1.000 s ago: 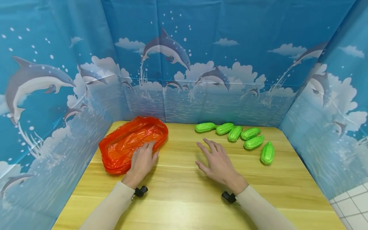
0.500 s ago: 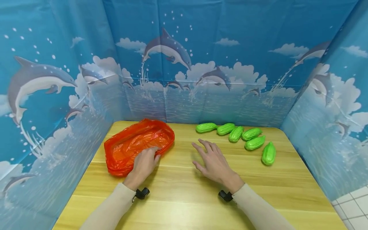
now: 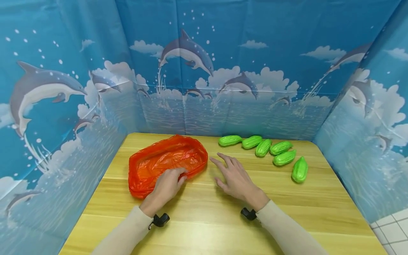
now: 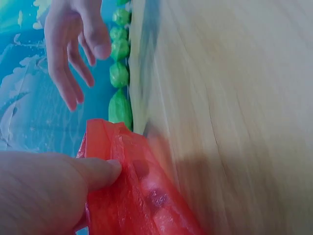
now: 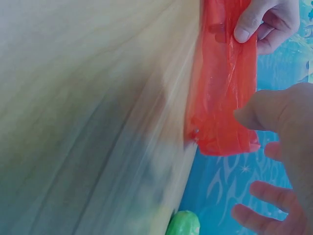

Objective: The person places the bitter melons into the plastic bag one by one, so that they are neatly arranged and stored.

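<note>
A person's 2 bare hands work above a pale wooden table (image 3: 197, 226); clock directions are from its centre, 12 being the far edge. At 10 to 11 o'clock lies a red plastic bag (image 3: 153, 159), its mouth spread wide and facing up. The left hand (image 3: 167, 184), at 10 o'clock, pinches the bag's near rim, thumb on the outer face and fingers curled over the inner side. The right hand (image 3: 236, 179), at 1 o'clock, holds nothing: its fingers are parted and loosely bent, with a strip of bare wood between them and the bag in the head view.

In an arc from 12 to 2 o'clock lie 6 green, ridged gourds (image 3: 262, 148), 5 of them close together; the nearest gourd (image 3: 300, 170), at 2 o'clock, sits slightly apart.

The work looks to be at an early stage. The bag is already open and gripped at 1 place. All 6 gourds are outside it and untouched, and the visible part of the inside shows none. A blue dolphin curtain (image 3: 236, 117) hangs behind.
</note>
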Tool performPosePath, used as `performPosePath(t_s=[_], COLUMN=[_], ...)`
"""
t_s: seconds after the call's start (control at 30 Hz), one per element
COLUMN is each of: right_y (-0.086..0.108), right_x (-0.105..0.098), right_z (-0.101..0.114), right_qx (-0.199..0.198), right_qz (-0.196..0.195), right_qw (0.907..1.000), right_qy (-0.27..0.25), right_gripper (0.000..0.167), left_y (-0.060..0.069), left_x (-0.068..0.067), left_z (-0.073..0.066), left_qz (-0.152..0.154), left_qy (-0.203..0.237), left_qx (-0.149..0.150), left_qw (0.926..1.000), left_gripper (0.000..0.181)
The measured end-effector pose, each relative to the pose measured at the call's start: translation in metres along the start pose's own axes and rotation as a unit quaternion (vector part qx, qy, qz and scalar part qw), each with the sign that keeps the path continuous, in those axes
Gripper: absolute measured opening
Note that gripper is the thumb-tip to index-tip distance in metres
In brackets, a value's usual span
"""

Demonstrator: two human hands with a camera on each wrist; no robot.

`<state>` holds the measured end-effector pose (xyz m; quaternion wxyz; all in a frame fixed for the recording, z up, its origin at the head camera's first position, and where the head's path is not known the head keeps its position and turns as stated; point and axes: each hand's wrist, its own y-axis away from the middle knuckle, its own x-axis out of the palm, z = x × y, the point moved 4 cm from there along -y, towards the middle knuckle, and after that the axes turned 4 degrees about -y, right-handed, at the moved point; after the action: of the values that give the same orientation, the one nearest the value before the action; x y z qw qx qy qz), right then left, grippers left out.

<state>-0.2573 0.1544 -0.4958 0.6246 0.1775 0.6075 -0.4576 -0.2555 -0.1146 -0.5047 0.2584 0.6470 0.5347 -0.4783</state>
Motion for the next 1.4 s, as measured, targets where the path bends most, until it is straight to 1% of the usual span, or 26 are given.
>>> performPosePath(t_s=[0.2,0.37,0.43,0.53,0.67,0.83,0.97,1.03,1.1,1.2,1.3,1.37,1.4], right_y=[-0.001,-0.003,-0.004,-0.005,-0.005,-0.003,0.001,0.003,0.006,0.011,0.015,0.018,0.019], right_x=[0.0,0.0,0.0,-0.002,-0.004,-0.008,-0.01,-0.011,-0.012,-0.015,-0.017,-0.019,-0.02], right_z=[-0.003,-0.005,-0.005,-0.006,-0.008,-0.011,-0.014,-0.016,-0.019,-0.023,-0.028,-0.031,-0.032], right_qx=[0.028,0.061,0.074,0.088,0.102,0.127,0.143,0.155,0.165,0.174,0.177,0.178,0.179], right_qz=[0.012,0.018,0.016,0.007,-0.009,-0.03,-0.04,-0.04,-0.037,-0.038,-0.042,-0.044,-0.045], right_qw=[0.9989,0.9941,0.9913,0.9877,0.9842,0.9802,0.9783,0.9764,0.9747,0.9739,0.9749,0.9757,0.9757], right_qy=[-0.035,-0.088,-0.107,-0.129,-0.144,-0.149,-0.144,-0.146,-0.146,-0.141,-0.128,-0.12,-0.119], right_gripper=[0.064,0.06,0.059,0.058,0.054,0.053,0.055,0.057,0.059,0.062,0.063,0.063,0.063], left_y=[0.005,0.008,0.009,0.011,0.013,0.015,0.016,0.017,0.017,0.017,0.016,0.016,0.016], left_x=[0.006,0.01,0.011,0.012,0.013,0.013,0.013,0.011,0.006,-0.004,-0.016,-0.023,-0.025], left_z=[-0.013,-0.024,-0.029,-0.037,-0.045,-0.052,-0.053,-0.052,-0.051,-0.046,-0.036,-0.027,-0.022], left_qz=[0.016,0.031,0.04,0.049,0.051,0.051,0.053,0.043,0.025,-0.016,-0.06,-0.085,-0.091], left_qy=[0.009,0.025,0.031,0.029,0.022,0.025,0.032,0.034,0.036,0.023,-0.004,-0.028,-0.036], left_qx=[0.032,0.061,0.075,0.097,0.119,0.121,0.108,0.098,0.087,0.073,0.057,0.036,0.02], left_qw=[0.9993,0.9973,0.9959,0.9936,0.9913,0.991,0.9922,0.9936,0.9952,0.9969,0.9965,0.9953,0.9949], left_gripper=[0.019,0.019,0.02,0.02,0.02,0.022,0.029,0.033,0.037,0.039,0.045,0.05,0.053])
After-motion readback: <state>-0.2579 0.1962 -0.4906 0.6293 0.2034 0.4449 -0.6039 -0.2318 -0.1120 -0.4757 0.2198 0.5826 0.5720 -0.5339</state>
